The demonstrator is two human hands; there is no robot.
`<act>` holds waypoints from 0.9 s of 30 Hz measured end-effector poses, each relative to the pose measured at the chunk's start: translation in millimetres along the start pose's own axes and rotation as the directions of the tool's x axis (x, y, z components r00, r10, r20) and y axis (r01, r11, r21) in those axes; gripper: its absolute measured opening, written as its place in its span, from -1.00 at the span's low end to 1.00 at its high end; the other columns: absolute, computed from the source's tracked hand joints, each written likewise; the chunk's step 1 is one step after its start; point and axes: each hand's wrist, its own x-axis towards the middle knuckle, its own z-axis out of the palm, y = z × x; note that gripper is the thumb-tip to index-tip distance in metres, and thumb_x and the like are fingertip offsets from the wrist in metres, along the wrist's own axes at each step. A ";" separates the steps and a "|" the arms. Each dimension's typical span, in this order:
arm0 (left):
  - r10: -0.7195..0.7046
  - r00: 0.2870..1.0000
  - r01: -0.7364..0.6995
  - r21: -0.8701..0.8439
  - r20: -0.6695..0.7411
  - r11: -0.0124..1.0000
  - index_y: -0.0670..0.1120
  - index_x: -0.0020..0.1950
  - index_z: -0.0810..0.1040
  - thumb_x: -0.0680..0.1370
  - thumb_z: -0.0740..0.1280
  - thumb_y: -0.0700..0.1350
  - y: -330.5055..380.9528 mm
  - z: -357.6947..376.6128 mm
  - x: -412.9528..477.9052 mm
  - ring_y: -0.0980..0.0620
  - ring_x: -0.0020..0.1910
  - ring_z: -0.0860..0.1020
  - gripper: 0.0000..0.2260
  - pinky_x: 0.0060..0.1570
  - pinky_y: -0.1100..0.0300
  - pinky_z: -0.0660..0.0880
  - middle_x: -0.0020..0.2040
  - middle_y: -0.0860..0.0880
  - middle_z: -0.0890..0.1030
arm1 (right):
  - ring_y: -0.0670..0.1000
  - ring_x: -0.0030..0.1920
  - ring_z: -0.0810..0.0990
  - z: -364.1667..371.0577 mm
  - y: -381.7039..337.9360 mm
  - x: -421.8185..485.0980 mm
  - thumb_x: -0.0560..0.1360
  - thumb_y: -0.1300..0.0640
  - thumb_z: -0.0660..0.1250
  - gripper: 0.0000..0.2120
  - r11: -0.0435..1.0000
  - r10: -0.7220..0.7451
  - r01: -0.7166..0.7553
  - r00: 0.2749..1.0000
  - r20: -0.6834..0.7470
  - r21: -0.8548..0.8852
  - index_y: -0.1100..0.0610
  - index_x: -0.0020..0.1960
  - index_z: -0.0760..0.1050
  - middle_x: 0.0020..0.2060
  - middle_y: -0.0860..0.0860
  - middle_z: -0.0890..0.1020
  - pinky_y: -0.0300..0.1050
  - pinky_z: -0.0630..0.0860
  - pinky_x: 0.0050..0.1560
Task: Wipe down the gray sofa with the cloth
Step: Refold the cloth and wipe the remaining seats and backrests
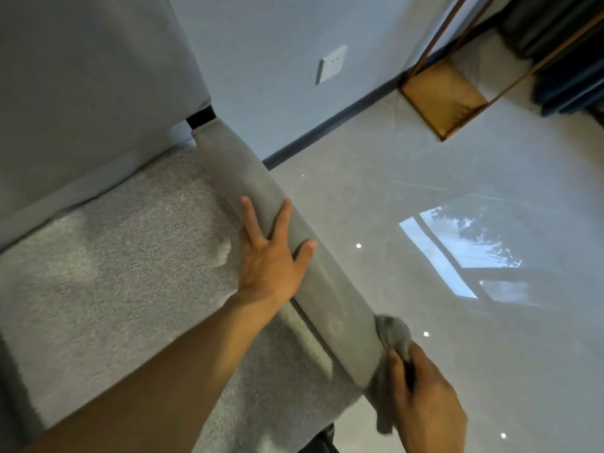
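The gray sofa (pixel 124 266) fills the left half of the view, with a textured seat, a smooth back cushion at upper left and a rounded armrest (pixel 333 308) running diagonally. My left hand (pixel 271 259) lies flat on the armrest, fingers spread, holding nothing. My right hand (pixel 425 400) is at the lower right, closed on a gray cloth (pixel 392 335) that is pressed against the outer near end of the armrest. Part of the cloth hangs below my hand.
Glossy gray tiled floor (pixel 425 207) lies right of the sofa, reflecting a window. A wall with a white socket plate (pixel 331 64) and dark skirting stands behind. A thin metal-framed stand with a wooden base (pixel 441 96) is at upper right, beside dark curtains.
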 end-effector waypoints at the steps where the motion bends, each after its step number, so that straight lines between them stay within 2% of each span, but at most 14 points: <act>1: -0.007 1.000 0.008 -0.018 0.022 1.000 0.31 0.64 -0.10 0.60 0.23 0.33 0.0 1.7 0.4 -0.31 0.62 -0.04 -0.28 0.33 -0.11 0.46 0.58 -0.03 -0.51 | 0.21 -0.10 0.67 -1.6 13.6 -8.0 0.58 -0.14 0.25 -0.70 0.999 0.036 -0.036 0.999 -0.024 -0.009 -0.09 0.23 0.60 -0.08 0.05 0.70 -0.05 0.46 -0.21; 3: 0.000 0.998 0.003 -0.041 0.055 0.999 0.35 0.62 -0.11 0.59 0.22 0.34 -3.8 -0.6 3.8 -0.29 0.63 -0.05 -0.29 0.30 -0.11 0.49 0.56 0.03 -0.53 | 0.21 -0.21 0.65 -1.1 22.9 -13.7 0.53 -0.02 0.39 -0.77 0.997 0.077 -0.078 0.996 -0.043 -0.025 0.02 0.13 0.66 -0.19 0.08 0.69 -0.10 0.39 -0.25; 6: 0.004 0.998 -0.001 -0.041 0.060 0.999 0.39 0.59 -0.06 0.57 0.25 0.35 -7.4 -1.0 4.4 -0.25 0.64 0.01 -0.31 0.30 -0.14 0.51 0.57 0.09 -0.50 | 0.08 -0.27 0.53 1.8 4.5 -5.7 0.57 -0.02 0.34 -0.82 0.999 0.039 -0.040 0.999 -0.028 -0.032 -0.02 0.13 0.60 -0.19 -0.02 0.64 -0.12 0.35 -0.24; 8: -0.004 0.999 0.006 -0.035 0.052 0.999 0.39 0.59 -0.06 0.58 0.25 0.35 -5.8 -0.8 3.3 -0.25 0.64 0.00 -0.31 0.32 -0.15 0.49 0.57 0.09 -0.49 | -0.01 -0.25 0.51 8.6 -24.1 7.2 0.62 -0.03 0.23 -0.82 0.993 -0.115 0.116 0.993 -0.040 0.026 -0.08 0.16 0.54 -0.14 -0.10 0.63 -0.13 0.33 -0.29; 10: 0.002 0.999 -0.001 -0.020 0.054 1.000 0.38 0.60 -0.08 0.58 0.24 0.35 -4.7 -1.6 2.6 -0.26 0.64 -0.01 -0.31 0.34 -0.15 0.44 0.58 0.07 -0.49 | -0.06 -0.28 0.51 18.0 -59.6 19.4 0.61 -0.03 0.22 -0.82 0.936 -0.340 0.345 0.937 -0.075 0.070 -0.12 0.16 0.54 -0.14 -0.14 0.61 -0.19 0.36 -0.38; 11: 0.009 0.998 -0.009 -0.006 0.056 1.000 0.37 0.61 -0.08 0.58 0.24 0.36 -4.5 -2.4 2.2 -0.28 0.64 0.00 -0.30 0.35 -0.16 0.44 0.58 0.04 -0.48 | -0.06 -0.31 0.53 23.1 -73.8 25.3 0.60 -0.05 0.21 -0.80 0.898 -0.435 0.439 0.896 -0.087 0.030 -0.12 0.16 0.55 -0.14 -0.14 0.61 -0.19 0.41 -0.41; 13: 0.020 0.998 -0.022 0.032 0.055 0.999 0.35 0.61 -0.08 0.57 0.23 0.37 -6.3 -4.6 3.2 -0.33 0.62 0.07 -0.28 0.35 -0.20 0.45 0.59 0.00 -0.46 | -0.02 -0.33 0.57 30.0 -85.3 31.7 0.60 -0.08 0.19 -0.75 0.838 -0.543 0.537 0.837 -0.066 -0.096 -0.15 0.21 0.55 -0.14 -0.11 0.61 -0.15 0.46 -0.44; 15: 0.016 0.998 -0.019 0.051 0.068 0.999 0.33 0.62 -0.06 0.56 0.24 0.38 -6.4 -6.7 3.4 -0.36 0.59 0.13 -0.27 0.34 -0.24 0.47 0.60 -0.02 -0.44 | -0.01 -0.29 0.59 27.2 -66.8 26.0 0.60 -0.02 0.30 -0.76 0.820 -0.564 0.556 0.826 -0.023 -0.133 -0.17 0.26 0.50 -0.10 -0.11 0.60 -0.13 0.49 -0.44; 17: 0.008 0.997 -0.012 0.052 0.076 0.999 0.33 0.62 -0.07 0.56 0.23 0.38 -5.1 -8.2 3.4 -0.36 0.58 0.16 -0.27 0.31 -0.24 0.49 0.60 -0.01 -0.44 | -0.04 -0.28 0.59 16.7 -30.5 8.3 0.56 0.04 0.41 -0.68 0.822 -0.562 0.561 0.827 0.013 -0.098 -0.17 0.27 0.49 -0.07 -0.12 0.60 -0.18 0.47 -0.43; 19: 0.004 0.997 -0.008 0.053 0.075 0.999 0.33 0.62 -0.07 0.57 0.23 0.38 -3.8 -9.2 2.7 -0.34 0.59 0.15 -0.28 0.30 -0.22 0.47 0.60 0.00 -0.43 | -0.05 -0.31 0.57 8.4 7.8 -10.3 0.49 0.04 0.47 -0.64 0.823 -0.554 0.553 0.832 0.032 -0.131 -0.17 0.26 0.53 -0.08 -0.13 0.59 -0.25 0.39 -0.40; 21: 0.005 0.997 -0.008 0.042 0.081 0.999 0.33 0.62 -0.07 0.57 0.23 0.37 -3.3 -9.8 1.5 -0.31 0.60 0.12 -0.29 0.29 -0.18 0.47 0.60 0.01 -0.43 | -0.03 -0.32 0.56 3.3 29.9 -19.0 0.42 0.07 0.57 -0.57 0.820 -0.538 0.541 0.840 0.071 -0.187 -0.16 0.23 0.55 -0.10 -0.13 0.58 -0.23 0.39 -0.43; 24: 0.027 0.997 -0.029 0.024 0.079 0.999 0.33 0.62 -0.05 0.58 0.23 0.37 -5.4 -10.6 0.8 -0.30 0.59 0.12 -0.30 0.32 -0.16 0.45 0.59 0.02 -0.43 | -0.01 -0.30 0.58 5.7 20.0 -11.9 0.38 0.12 0.60 -0.53 0.758 -0.601 0.603 0.794 0.092 -0.250 -0.14 0.21 0.56 -0.10 -0.09 0.59 -0.17 0.45 -0.45; 27: 0.040 0.997 -0.041 0.014 0.071 0.999 0.33 0.62 -0.03 0.61 0.18 0.36 -8.7 -10.3 -0.3 -0.30 0.57 0.16 -0.35 0.35 -0.16 0.44 0.60 0.02 -0.41 | 0.00 -0.27 0.59 17.2 -28.1 14.9 0.47 0.05 0.51 -0.61 0.724 -0.640 0.642 0.761 0.102 -0.253 -0.17 0.24 0.53 -0.06 -0.09 0.58 -0.15 0.49 -0.42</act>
